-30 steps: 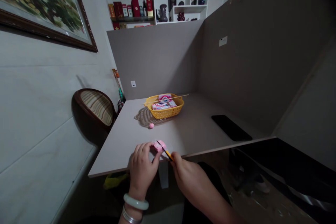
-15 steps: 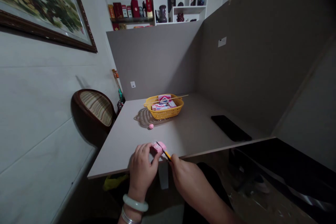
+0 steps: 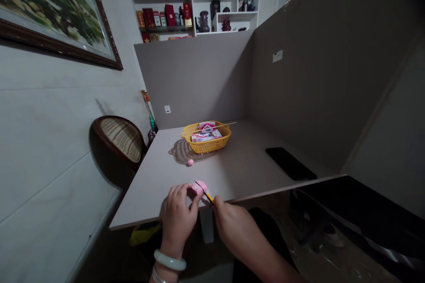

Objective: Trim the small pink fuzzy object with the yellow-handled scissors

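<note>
My left hand [image 3: 179,214], with a pale bangle at its wrist, closes thumb and fingers on a pink lump [image 3: 196,189] at the table's near edge. What the lump is made of I cannot tell. In my right hand [image 3: 230,221] is a thin knife [image 3: 209,197] with a yellow and black handle. Its dark blade lies across the top of the lump; how deep it goes is not visible. A small pink ball [image 3: 190,162] rests farther back on the table.
A yellow basket [image 3: 210,146] holding pink and white boxes stands at the back, a thin stick [image 3: 229,124] across its rim. On the right lies a flat black object [image 3: 290,163]. Grey panels [image 3: 199,79] bound the table [image 3: 149,194]; a round-backed chair [image 3: 116,146] is at left.
The view has shifted slightly. The knife is still across the pink lump in about the same place, and both hands keep their hold.
</note>
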Motion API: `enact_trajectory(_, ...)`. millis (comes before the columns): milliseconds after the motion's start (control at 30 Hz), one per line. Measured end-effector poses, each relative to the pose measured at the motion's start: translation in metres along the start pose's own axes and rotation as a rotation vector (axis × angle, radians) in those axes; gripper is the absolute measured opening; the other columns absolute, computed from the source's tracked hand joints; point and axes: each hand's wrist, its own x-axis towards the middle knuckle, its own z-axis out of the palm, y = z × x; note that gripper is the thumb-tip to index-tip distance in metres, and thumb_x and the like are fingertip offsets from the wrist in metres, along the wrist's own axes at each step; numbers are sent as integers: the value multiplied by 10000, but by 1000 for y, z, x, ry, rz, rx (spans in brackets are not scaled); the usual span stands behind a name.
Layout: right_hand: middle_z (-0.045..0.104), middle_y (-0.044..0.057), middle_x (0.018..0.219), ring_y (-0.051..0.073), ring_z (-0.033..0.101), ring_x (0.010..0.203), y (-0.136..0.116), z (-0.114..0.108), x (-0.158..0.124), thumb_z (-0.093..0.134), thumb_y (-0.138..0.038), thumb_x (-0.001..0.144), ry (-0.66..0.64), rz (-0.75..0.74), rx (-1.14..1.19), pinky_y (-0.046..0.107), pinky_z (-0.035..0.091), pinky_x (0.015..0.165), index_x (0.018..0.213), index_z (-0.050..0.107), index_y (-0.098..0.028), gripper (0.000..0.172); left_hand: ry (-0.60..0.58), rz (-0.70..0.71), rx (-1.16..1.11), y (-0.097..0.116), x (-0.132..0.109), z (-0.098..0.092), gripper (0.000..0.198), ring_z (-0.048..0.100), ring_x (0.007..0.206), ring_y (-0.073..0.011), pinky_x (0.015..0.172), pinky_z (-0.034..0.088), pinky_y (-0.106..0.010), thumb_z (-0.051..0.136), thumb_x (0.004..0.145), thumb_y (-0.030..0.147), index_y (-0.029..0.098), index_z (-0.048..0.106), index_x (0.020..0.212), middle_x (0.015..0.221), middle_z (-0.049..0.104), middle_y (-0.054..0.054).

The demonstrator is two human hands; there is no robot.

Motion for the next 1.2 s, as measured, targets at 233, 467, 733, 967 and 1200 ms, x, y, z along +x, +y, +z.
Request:
enact_trajectory(233,706,43,790,186,681,682,5,1,-13,371,-81,960,2,3,36,276,283,531,978,534,-193,198,-31,14,-20,1,0,-2,256,624,920,-247,796,512,-379,538,930,446,212,591,1018,969,675,-73)
enact_trajectory(467,701,43,809,168,671,692,1,-1,0,375,-98,957,-1,22,88,276,273,535,944,514,-189,166,-27,2,7,0,-1,1,282,612,942,-258,819,500,-394,535,931,456,198,593,1030,980,676,-81)
enact_trajectory(733,706,78,911,198,675,809,10,-18,-12,341,-67,927,-145,17,156,267,322,618,1043,541,-172,254,-43,-22,6,0,-2,2,306,599,964,-261,833,495,-400,537,928,470,192,585,1047,995,672,-81)
enact_trajectory(967,697,66,889,196,668,796,14,-7,-14,341,-82,929,-110,29,236,258,330,612,1015,526,-177,225,-50,-15,2,2,-2,0,293,608,940,-250,817,496,-389,543,925,472,201,587,1026,977,672,-73)
enact_trajectory(1200,696,51,896,188,678,801,12,-2,-18,332,-129,974,-59,32,295,252,337,616,998,506,-199,189,-31,4,10,0,-3,1,293,615,950,-247,811,504,-385,546,926,458,193,588,1045,994,674,-79)
